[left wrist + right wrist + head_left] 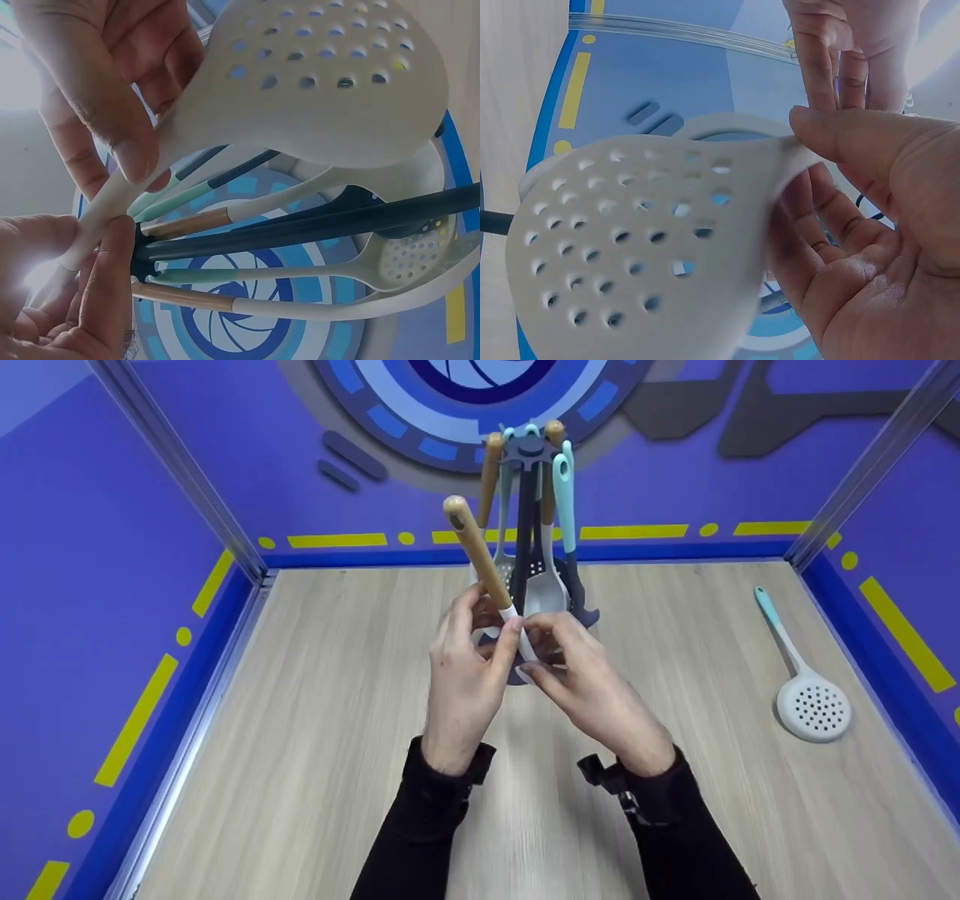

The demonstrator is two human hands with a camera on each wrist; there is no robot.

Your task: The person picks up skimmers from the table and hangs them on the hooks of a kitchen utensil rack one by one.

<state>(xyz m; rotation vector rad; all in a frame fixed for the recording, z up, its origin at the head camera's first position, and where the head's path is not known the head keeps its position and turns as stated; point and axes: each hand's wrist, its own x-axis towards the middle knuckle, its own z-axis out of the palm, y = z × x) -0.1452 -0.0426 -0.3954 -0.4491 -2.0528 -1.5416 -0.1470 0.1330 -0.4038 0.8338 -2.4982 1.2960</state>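
Observation:
Both hands hold a skimmer with a wooden handle (480,555) and a white neck. My left hand (465,660) pinches the neck just below the wood. Closer to the head, my right hand (592,682) pinches the neck between thumb and fingers. The wide white perforated head (322,120) shows large in both wrist views; in the head view the hands mostly hide it. Directly behind the hands stands a dark utensil rack (527,532), hung with several utensils with wooden or mint handles.
A second skimmer (814,705), pale grey with a mint-tipped handle, lies on the wooden table (337,735) at the right. Purple-blue panels (90,585) wall the table at the back and sides, with metal posts at the corners.

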